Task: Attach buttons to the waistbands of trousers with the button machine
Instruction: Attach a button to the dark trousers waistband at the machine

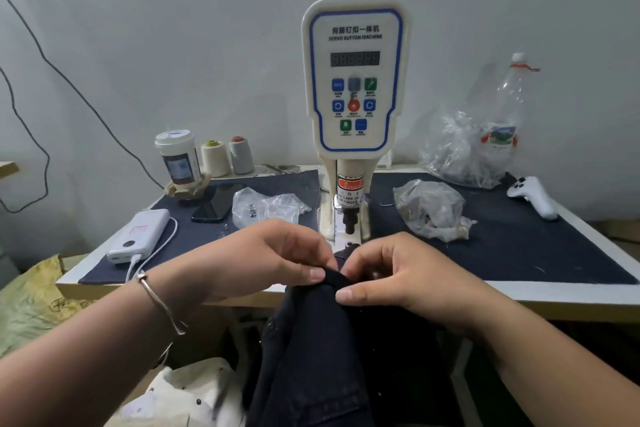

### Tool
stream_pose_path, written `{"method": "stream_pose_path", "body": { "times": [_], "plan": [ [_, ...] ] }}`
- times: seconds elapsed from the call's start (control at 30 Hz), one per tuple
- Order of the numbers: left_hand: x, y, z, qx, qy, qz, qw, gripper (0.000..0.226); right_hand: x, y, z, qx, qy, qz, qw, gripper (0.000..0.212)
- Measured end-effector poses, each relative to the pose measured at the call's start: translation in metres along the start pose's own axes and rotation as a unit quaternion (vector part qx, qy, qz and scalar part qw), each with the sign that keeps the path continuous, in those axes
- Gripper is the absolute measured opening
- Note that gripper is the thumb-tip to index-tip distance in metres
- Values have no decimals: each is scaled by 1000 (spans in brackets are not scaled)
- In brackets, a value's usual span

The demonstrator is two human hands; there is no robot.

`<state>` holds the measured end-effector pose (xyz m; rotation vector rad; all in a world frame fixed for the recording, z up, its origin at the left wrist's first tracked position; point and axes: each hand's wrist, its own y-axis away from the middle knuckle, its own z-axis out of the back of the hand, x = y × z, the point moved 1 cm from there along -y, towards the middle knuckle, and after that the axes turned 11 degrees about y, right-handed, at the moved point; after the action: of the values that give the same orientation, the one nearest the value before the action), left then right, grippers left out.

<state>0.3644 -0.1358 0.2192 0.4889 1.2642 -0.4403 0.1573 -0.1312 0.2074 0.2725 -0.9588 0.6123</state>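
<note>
Dark trousers (311, 340) are hanging at the lower centre, their waistband pinched by the left hand (277, 253) and the right hand (391, 274) just below the button machine (355, 80). Fingertips near the punch could be getting crushed if the fabric is slipping.

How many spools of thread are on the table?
2. A cream spool and a grey spool stand side by side at the table's back left, right of the cup. The bags could hide more.

button machine (355, 80) mid-table (519, 253), trousers (311, 340) before it
</note>
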Motion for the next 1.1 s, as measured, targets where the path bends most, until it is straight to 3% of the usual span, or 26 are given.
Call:
{"method": "stream_pose_path", "body": {
  "times": [0.07,0.13,0.2,0.27,0.3,0.47,0.53,0.6,0.73,0.87,1.0,1.1],
  "plan": [
    [-1,-1,-7,-17,14,-2,1000,18,3,6,2,-20,19,-13,1000,9],
    [-4,-5,-17,-49,3,-14,999,17,8,10,7,-90,54,-16,994,12],
    [-3,-11,-25,-88,-130,-54,986,13,15,15,12,-123,101,-11,987,14],
    [-6,-13,-30,-105,-289,-102,946,11,20,20,17,-98,127,-19,987,12],
    [-7,-12,-31,-100,-304,-111,941,13,20,22,20,-69,124,-33,989,11],
    [-2,-2,-28,-16,-85,-99,991,20,8,29,25,61,161,-72,982,21],
    [6,0,-25,9,14,-70,997,32,2,31,26,104,171,-64,978,26],
    [13,1,-22,27,69,-43,996,29,-6,33,31,119,104,-57,986,25],
    [26,-2,-21,47,65,-45,996,15,-30,30,35,107,-79,-61,989,13],
    [46,-12,-19,22,53,-25,998,8,-58,17,27,92,-132,-84,983,12],
    [69,-24,-15,-22,167,-17,986,4,-80,-3,23,57,-143,-97,983,20],
    [87,-38,-12,-86,194,-10,977,6,-96,-23,18,31,-176,-119,977,23]
  ]
}}
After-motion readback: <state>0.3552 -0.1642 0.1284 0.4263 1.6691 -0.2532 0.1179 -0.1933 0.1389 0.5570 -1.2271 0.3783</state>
